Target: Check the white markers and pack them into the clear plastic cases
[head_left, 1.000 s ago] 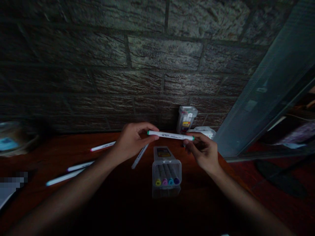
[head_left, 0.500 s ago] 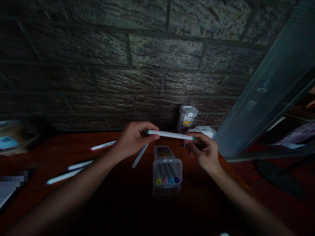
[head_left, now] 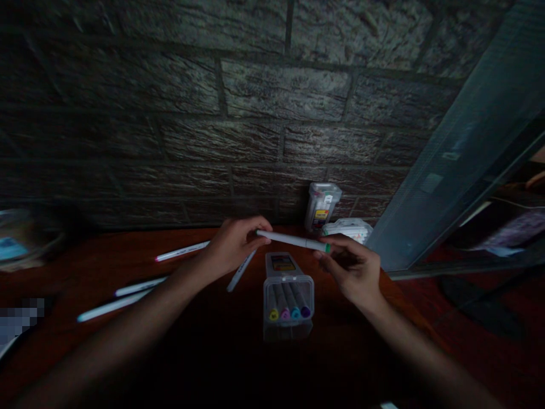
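A white marker (head_left: 293,240) with green ends is held level above the table between both hands. My left hand (head_left: 232,244) pinches its left end, and the fingers of my right hand (head_left: 353,264) close on its right, green-tipped end. Below it, the clear plastic marker case (head_left: 288,329) lies with its open end facing me; markers with yellow, pink, blue and purple ends sit inside in a row. A loose grey-white marker (head_left: 241,271) rests on the table between my left hand and the case.
On the left lie a pink-tipped marker (head_left: 181,251), a purple-tipped marker (head_left: 138,287) and a light-blue-tipped marker (head_left: 108,307). Another clear case (head_left: 322,207) stands by the brick wall (head_left: 255,136), beside a clear box (head_left: 349,228). A jar (head_left: 19,241) is at the far left.
The held marker has dipped slightly at its right end and turned a little. My right hand has lowered slightly with it. The case and loose markers stay where they were.
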A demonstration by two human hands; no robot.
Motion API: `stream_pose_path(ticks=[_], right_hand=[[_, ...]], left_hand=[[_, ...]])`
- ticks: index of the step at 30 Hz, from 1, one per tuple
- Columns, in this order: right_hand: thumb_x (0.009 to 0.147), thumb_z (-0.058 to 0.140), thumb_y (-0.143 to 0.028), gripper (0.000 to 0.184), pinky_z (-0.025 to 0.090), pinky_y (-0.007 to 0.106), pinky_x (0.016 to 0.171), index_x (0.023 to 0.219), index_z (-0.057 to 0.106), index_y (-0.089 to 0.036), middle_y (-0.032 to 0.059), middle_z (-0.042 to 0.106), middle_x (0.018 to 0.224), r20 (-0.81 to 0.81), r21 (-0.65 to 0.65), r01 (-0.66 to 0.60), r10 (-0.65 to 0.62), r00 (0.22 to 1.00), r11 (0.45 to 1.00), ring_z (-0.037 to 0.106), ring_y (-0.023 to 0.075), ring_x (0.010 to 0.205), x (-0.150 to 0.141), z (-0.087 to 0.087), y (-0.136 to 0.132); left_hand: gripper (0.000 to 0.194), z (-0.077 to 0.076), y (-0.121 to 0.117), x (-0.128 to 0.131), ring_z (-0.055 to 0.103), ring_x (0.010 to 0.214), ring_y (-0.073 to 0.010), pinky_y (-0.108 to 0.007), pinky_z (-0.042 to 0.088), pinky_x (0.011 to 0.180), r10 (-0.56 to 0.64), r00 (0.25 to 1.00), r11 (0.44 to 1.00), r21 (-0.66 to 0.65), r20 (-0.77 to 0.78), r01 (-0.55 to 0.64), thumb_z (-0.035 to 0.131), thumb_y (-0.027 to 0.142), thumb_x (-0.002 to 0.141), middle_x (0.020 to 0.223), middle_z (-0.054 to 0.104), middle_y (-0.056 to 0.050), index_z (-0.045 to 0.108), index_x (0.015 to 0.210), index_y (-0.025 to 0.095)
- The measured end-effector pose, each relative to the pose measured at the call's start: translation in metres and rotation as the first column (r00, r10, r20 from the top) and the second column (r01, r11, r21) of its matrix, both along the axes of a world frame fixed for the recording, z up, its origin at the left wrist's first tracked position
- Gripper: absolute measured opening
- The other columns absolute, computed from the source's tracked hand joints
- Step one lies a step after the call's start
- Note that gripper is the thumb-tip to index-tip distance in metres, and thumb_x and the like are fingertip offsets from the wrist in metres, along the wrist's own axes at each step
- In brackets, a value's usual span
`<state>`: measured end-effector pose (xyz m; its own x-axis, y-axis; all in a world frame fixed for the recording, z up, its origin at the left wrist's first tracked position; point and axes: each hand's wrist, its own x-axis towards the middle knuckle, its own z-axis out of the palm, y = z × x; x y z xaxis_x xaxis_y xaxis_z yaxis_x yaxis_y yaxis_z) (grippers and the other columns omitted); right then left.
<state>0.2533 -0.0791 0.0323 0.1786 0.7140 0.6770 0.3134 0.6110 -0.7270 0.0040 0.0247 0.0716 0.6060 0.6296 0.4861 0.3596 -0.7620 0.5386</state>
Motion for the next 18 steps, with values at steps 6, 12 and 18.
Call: stream_pose_path(ticks=[6, 12, 18], right_hand=[[0.079, 0.084, -0.016, 0.020, 0.053, 0.026, 0.051, 0.097, 0.083, -0.024, 0.0004, 0.072, 0.071, 0.122, 0.111, 0.064, -0.078, 0.990, 0.992, 0.063, 0.0135, 0.058, -0.0070, 0.0072, -0.0085], [0.079, 0.084, -0.020, 0.017, 0.051, 0.025, 0.048, 0.096, 0.081, -0.023, 0.0005, 0.071, 0.070, 0.112, 0.075, 0.078, -0.086, 0.990, 0.994, 0.062, 0.0132, 0.056, -0.0058, 0.0053, -0.0079], [0.082, 0.083, -0.028, 0.019, 0.046, 0.024, 0.041, 0.097, 0.075, -0.020, 0.0002, 0.070, 0.066, -0.097, -0.051, 0.036, -0.041, 0.994, 0.998, 0.058, 0.0120, 0.047, -0.0042, 0.0020, -0.0006]], left_hand=[[0.012, -0.0072, -0.0013, 0.0048, 0.073, 0.085, -0.0170, -0.028, 0.051, 0.076, -0.047, 0.997, 0.999, 0.012, -0.062, 0.048, 0.066, 0.015, 0.095, 0.095, 0.078, 0.000, 0.071, 0.104, 0.021], [0.011, -0.0052, -0.0028, 0.0053, 0.073, 0.086, -0.0174, -0.028, 0.052, 0.077, -0.044, 0.996, 0.999, 0.022, -0.073, 0.046, 0.066, 0.018, 0.096, 0.097, 0.078, -0.001, 0.071, 0.104, 0.022], [0.016, 0.0019, -0.0060, 0.0046, 0.075, 0.092, -0.0192, -0.030, 0.055, 0.082, -0.053, 0.995, 0.997, 0.047, -0.079, 0.057, 0.061, 0.022, 0.099, 0.106, 0.080, -0.003, 0.072, 0.111, 0.023]])
